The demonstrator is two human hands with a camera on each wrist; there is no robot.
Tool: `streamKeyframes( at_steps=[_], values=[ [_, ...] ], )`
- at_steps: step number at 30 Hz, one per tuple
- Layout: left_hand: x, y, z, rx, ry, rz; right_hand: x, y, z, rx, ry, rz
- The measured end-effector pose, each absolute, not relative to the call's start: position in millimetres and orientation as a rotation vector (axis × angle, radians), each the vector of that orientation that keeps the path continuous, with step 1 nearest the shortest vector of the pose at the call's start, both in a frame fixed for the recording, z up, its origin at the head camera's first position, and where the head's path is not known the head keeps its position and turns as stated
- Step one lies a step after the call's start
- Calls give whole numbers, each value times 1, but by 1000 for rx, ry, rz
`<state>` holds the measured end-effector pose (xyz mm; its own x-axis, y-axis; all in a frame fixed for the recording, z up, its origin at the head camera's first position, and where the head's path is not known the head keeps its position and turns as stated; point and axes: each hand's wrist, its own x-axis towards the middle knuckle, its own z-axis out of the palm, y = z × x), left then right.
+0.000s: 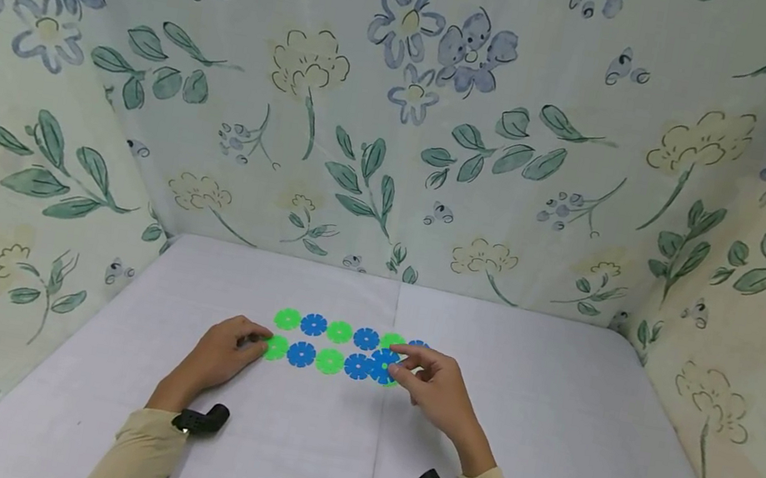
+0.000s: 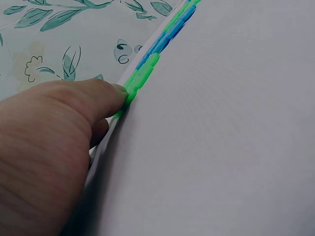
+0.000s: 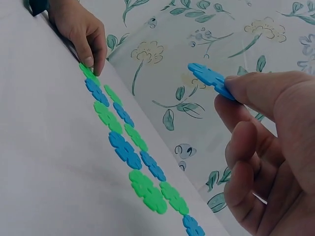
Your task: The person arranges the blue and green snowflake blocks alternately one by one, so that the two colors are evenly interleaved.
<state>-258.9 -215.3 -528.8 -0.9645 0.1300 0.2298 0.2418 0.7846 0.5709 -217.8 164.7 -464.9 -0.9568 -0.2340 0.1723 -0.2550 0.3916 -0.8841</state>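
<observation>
My right hand (image 1: pixel 443 391) pinches a blue notched plastic disc (image 1: pixel 382 364) between thumb and forefinger, raised over the right end of two rows of similar discs. In the right wrist view this blue disc (image 3: pixel 209 77) is tilted, seen nearly edge-on. At the left end of the near row, my left hand (image 1: pixel 222 356) has thumb and forefinger on the edge of a green notched disc (image 1: pixel 277 348) lying flat. The near row alternates green and blue, and its last green disc (image 3: pixel 147 191) is mostly covered by the held one in the head view.
The far row also alternates, from a green disc (image 1: pixel 288 319) at left to a blue disc (image 3: pixel 193 226) at right, partly behind my right hand. A white cloth (image 1: pixel 287 451) covers the table. Flower-patterned curtains (image 1: pixel 391 190) stand around its back and sides.
</observation>
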Motion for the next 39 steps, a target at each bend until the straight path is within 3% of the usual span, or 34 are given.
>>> streamKeyframes(
  at_steps=[18, 39],
  values=[
    [-259, -215, -528, -281, -2806, -931, -240, 198, -494, 204, -2583, 1707],
    [-257, -214, -526, -278, -2820, -918, -244, 199, -511, -106, -2657, 1584]
  ],
)
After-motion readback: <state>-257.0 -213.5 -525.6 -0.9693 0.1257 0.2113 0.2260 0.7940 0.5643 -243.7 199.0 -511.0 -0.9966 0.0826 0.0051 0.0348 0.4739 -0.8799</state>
